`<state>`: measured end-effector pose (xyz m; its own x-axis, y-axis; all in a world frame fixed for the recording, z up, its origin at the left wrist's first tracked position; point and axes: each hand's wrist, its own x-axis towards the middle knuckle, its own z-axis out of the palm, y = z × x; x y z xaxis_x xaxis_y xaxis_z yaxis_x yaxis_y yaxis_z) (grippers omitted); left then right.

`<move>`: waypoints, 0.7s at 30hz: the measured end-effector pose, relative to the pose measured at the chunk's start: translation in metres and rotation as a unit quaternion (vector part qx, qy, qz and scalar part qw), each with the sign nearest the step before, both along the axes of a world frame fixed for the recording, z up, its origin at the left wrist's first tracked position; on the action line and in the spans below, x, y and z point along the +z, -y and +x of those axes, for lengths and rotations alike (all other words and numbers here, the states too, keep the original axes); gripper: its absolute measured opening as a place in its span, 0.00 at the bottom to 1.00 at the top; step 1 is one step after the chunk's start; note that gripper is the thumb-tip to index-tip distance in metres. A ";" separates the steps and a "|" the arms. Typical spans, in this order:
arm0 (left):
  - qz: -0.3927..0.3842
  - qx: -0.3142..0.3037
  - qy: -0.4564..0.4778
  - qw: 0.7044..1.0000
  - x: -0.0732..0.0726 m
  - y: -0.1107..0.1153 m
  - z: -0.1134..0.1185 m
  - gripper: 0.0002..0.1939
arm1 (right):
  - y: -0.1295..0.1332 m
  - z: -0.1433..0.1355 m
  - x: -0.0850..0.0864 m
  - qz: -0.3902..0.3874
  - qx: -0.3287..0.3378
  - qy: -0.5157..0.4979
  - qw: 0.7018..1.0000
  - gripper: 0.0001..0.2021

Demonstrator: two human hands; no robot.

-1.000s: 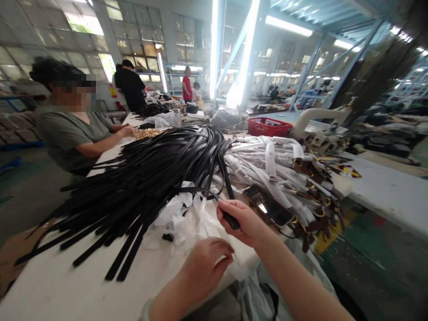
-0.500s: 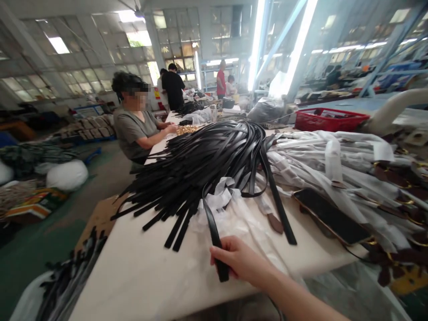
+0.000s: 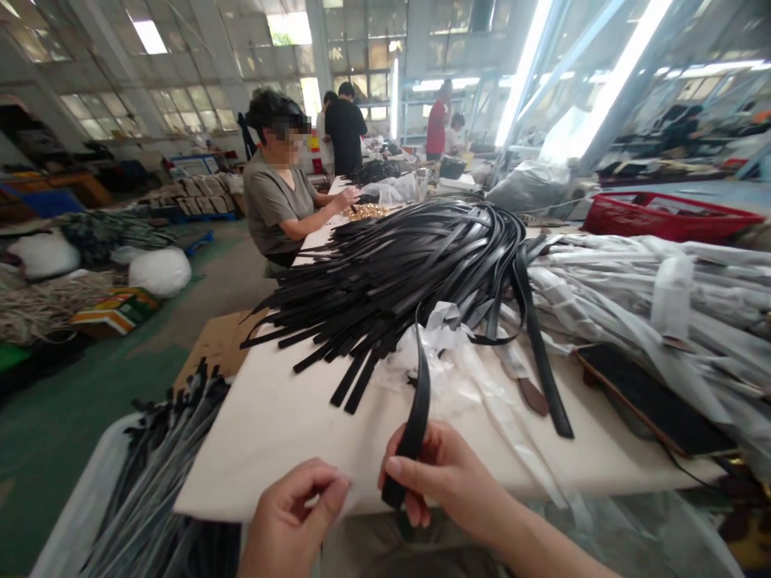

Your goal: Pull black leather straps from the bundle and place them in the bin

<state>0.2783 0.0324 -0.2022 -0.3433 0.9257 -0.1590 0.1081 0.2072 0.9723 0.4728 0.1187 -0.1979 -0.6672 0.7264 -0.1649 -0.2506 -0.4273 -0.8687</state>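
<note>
One black strap (image 3: 422,385) is held close to its near end by the right hand (image 3: 446,474), presumably so that the end is kept steady while the remaining length is left to curve toward 12 o'clock, past the crumpled white wrapping (image 3: 446,333) and up to the heap of black straps (image 3: 415,265). The heap is laid across the table (image 3: 241,449) with many ends fanned toward 8 o'clock, likely so that they are kept within reach. By the white-wrapped straps (image 3: 608,297), at 2 o'clock from the right hand, a separate pile is formed; the phone (image 3: 650,397) is set along their near edge.

The right thumb is pressed flat on the strap's face, with the fingers curled behind. At 9 o'clock from it, the left hand (image 3: 301,506) is held off the strap, narrowed, with thumb and forefinger close together; whether anything thin is pinched there cannot be told.
</note>
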 end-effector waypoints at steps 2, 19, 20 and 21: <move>0.030 -0.067 0.018 0.997 -0.001 -0.020 0.011 0.14 | 0.001 0.005 -0.001 0.020 -0.033 0.033 0.999 0.19; 0.020 -0.030 -0.018 0.999 -0.003 -0.028 0.024 0.09 | 0.002 -0.005 0.013 0.099 -0.099 0.047 0.989 0.20; 0.025 -0.020 -0.015 0.999 -0.002 -0.027 0.025 0.09 | 0.002 -0.006 0.013 0.101 -0.095 0.050 0.989 0.20; 0.030 -0.011 -0.012 0.999 -0.002 -0.027 0.025 0.09 | 0.001 -0.006 0.013 0.102 -0.089 0.053 0.989 0.20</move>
